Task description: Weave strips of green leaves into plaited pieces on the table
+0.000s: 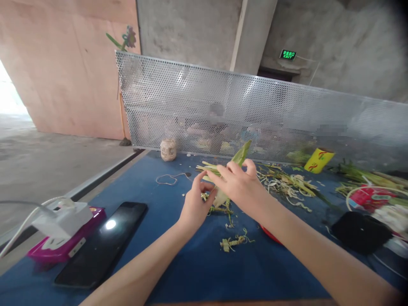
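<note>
A pale green plant leaf (241,154), husk-like, sticks up past the fingers of my right hand (244,185). That hand is curled over the leaf, thumb and fingers closing toward my left hand. My left hand (196,204) pinches the whitish lower end (219,197) of the same piece, though the fingertips partly cover it. Pale green stalks (208,166) lie on the table just behind the hands. Below them is a heap of yellowish plant scraps (223,209), with another shredded scrap (234,242) closer to me.
Left on the blue table (165,255) are a black phone (102,244) and a white charger (63,221) on a purple box. A string (167,179) and pale jar (168,149) sit behind. Right: stringy scraps (287,182), yellow can (319,160), black object (360,231). A perforated screen (191,102) closes the back.
</note>
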{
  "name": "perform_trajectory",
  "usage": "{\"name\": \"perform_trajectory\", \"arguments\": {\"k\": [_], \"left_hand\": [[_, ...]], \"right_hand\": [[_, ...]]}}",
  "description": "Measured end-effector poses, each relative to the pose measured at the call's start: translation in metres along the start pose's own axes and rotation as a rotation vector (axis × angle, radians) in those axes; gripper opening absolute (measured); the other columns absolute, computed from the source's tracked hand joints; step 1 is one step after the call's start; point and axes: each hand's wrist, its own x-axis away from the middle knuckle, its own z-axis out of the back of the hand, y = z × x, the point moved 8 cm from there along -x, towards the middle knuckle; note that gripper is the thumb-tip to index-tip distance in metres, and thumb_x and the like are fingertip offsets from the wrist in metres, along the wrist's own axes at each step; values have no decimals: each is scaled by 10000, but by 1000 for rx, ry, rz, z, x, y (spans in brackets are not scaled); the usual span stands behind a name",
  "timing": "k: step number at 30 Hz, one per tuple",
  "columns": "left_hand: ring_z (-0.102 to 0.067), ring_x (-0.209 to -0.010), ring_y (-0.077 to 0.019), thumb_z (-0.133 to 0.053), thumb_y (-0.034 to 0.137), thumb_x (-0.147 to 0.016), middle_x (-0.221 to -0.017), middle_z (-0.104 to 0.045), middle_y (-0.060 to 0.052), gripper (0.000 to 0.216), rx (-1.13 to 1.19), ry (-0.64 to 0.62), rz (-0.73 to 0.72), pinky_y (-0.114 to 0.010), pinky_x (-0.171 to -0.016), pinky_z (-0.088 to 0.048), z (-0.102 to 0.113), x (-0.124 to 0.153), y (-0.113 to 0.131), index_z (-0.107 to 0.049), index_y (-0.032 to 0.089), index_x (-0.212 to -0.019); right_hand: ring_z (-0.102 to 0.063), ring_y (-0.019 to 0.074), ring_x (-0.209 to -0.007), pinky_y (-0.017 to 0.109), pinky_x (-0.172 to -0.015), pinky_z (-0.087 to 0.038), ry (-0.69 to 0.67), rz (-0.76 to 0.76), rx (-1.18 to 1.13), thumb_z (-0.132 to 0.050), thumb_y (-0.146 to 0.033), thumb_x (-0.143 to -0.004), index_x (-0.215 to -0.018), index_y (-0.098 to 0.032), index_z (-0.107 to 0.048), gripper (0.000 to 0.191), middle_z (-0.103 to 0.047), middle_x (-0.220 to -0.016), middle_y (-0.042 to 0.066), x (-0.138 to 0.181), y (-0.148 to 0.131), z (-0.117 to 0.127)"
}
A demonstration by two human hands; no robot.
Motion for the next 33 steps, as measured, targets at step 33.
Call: {"name": "perform_trajectory", "arguments": {"k": [33], "left_hand": [[-647, -688, -152, -646, 331, -697, -890, -615, -66, 506, 761, -71, 474, -233, -575, -478, -12, -6, -27, -412, 152, -1109]], "right_hand": [[-451, 97, -310, 217, -345, -350, -650, -707, -1353, -496, -133, -636, -621, -177, -540, 65, -521, -372, -38, 27, 61, -73]]}}
